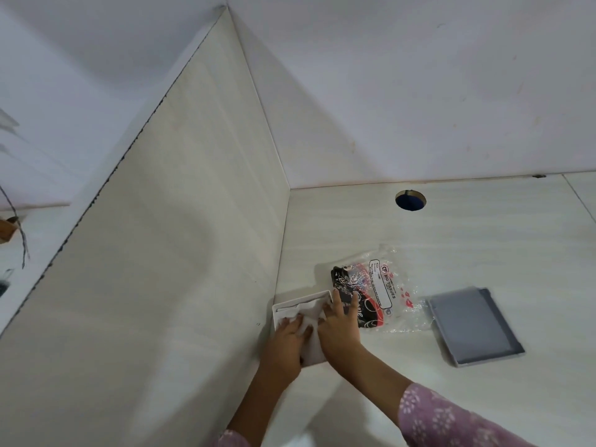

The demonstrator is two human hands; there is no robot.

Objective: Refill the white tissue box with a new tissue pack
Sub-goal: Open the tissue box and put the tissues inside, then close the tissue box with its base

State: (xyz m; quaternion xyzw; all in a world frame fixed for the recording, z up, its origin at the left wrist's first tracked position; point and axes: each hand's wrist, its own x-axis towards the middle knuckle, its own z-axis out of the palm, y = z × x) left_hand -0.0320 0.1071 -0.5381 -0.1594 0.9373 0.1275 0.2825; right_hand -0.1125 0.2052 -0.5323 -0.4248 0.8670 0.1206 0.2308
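The white tissue box (283,308) lies open on the desk against the left side panel, with white tissues (311,317) inside it. My left hand (285,343) presses flat on the tissues at the box's left part. My right hand (340,324) rests fingers-spread on the box's right edge and on the wrapper beside it. That clear plastic tissue wrapper (380,291), printed black, red and "BIG TISSUES", lies crumpled and flat just right of the box. A grey rectangular lid (474,325) sits farther right, apart from both hands.
The white desk (483,246) meets a tall side panel (180,253) on the left and a wall behind. A round cable hole (410,199) is cut near the back edge. Purple patterned sleeves cover both forearms.
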